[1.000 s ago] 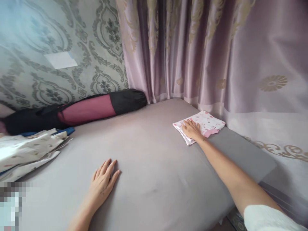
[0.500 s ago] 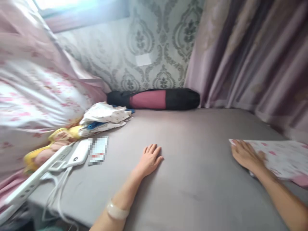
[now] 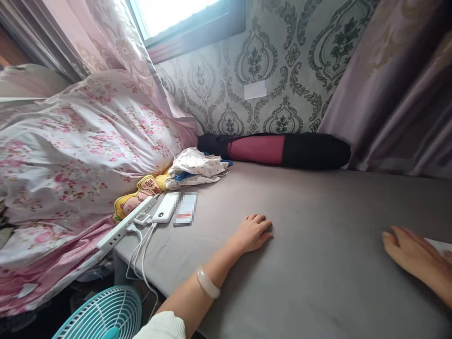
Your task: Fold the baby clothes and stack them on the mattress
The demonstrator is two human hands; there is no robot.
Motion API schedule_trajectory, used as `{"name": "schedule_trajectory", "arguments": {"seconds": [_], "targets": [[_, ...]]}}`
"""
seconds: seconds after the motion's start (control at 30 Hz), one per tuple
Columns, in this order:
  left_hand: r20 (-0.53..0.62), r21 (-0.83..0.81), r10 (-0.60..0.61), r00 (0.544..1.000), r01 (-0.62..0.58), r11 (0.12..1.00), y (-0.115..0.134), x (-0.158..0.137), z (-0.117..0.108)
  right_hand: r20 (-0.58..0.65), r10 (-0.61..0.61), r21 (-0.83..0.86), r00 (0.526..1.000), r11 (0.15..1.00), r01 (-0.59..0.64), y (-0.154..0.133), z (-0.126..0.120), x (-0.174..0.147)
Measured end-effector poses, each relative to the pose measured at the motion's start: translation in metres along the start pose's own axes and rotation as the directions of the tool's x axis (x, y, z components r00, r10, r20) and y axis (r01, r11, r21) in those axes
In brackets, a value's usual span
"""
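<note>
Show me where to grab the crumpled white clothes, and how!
I'd probably pinch the white clothes by their right edge, left hand coming from the near right: loose layers stick out there, while the yellow cartoon thing sits by the left end.

White cloth (image 3: pixel 439 244) cut off at right edge; fan (image 3: pixel 102 310) cropped below; pale item (image 3: pixel 185 208) pixelated

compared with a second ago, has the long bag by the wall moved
No; the long bag still lies along the wall, its right end by the curtain.
</note>
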State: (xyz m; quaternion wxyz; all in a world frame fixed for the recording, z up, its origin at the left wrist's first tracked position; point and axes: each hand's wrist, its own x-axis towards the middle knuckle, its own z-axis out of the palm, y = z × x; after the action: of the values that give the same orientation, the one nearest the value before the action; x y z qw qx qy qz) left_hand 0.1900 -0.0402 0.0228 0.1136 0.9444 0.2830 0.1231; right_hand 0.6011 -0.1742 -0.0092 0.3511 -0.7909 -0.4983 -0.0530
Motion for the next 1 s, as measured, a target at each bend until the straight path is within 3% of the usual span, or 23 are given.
{"name": "schedule_trajectory", "arguments": {"seconds": [0.07,0.17,0.27,0.33,0.43,0.47,0.57,0.67,0.77,0.87,1.0], "targets": [[-0.002,-0.091,0.005,1.0,-0.005,0.996,-0.01,0.007,-0.004,0.106,0.024,-0.155,0.994,0.988,-0.007,-0.039,0.018,0.002],[0.014,-0.308,-0.053,0.998,0.055,0.95,-0.026,0.015,-0.008,0.284,-0.062,-0.141,0.957,0.984,0.106,-0.115,0.042,-0.001],[-0.017,-0.468,-0.23,0.973,0.196,0.862,-0.046,0.016,-0.014,0.367,-0.145,-0.112,0.919,0.974,0.198,-0.178,0.063,-0.011],[-0.1,-0.514,-0.362,0.927,0.264,0.816,-0.066,0.011,-0.023,0.39,-0.213,-0.091,0.896,0.959,0.268,-0.203,0.076,-0.02],[-0.216,-0.571,-0.537,0.816,0.34,0.747,-0.109,0.0,-0.047,0.42,-0.263,-0.083,0.869,0.942,0.325,-0.22,0.092,-0.033],[-0.262,-0.573,-0.597,0.758,0.375,0.728,-0.126,-0.004,-0.059,0.424,-0.269,-0.088,0.865,0.938,0.335,-0.223,0.096,-0.037],[-0.436,-0.507,-0.71,0.553,0.501,0.701,-0.176,-0.017,-0.098,0.393,-0.303,-0.106,0.868,0.923,0.37,-0.225,0.104,-0.046],[-0.564,-0.471,-0.759,0.324,0.63,0.618,-0.216,-0.026,-0.139,0.333,-0.328,-0.114,0.884,0.917,0.383,-0.223,0.11,-0.05],[-0.608,-0.447,-0.778,0.16,0.741,0.502,-0.243,-0.03,-0.17,0.287,-0.334,-0.105,0.898,0.921,0.376,-0.221,0.114,-0.052],[-0.609,-0.416,-0.785,0.117,0.795,0.441,-0.261,-0.028,-0.187,0.258,-0.337,-0.1,0.905,0.923,0.372,-0.22,0.116,-0.051],[-0.557,-0.377,-0.819,0.136,0.838,0.395,-0.277,-0.021,-0.195,0.248,-0.348,-0.098,0.904,0.92,0.381,-0.22,0.116,-0.051]]}}
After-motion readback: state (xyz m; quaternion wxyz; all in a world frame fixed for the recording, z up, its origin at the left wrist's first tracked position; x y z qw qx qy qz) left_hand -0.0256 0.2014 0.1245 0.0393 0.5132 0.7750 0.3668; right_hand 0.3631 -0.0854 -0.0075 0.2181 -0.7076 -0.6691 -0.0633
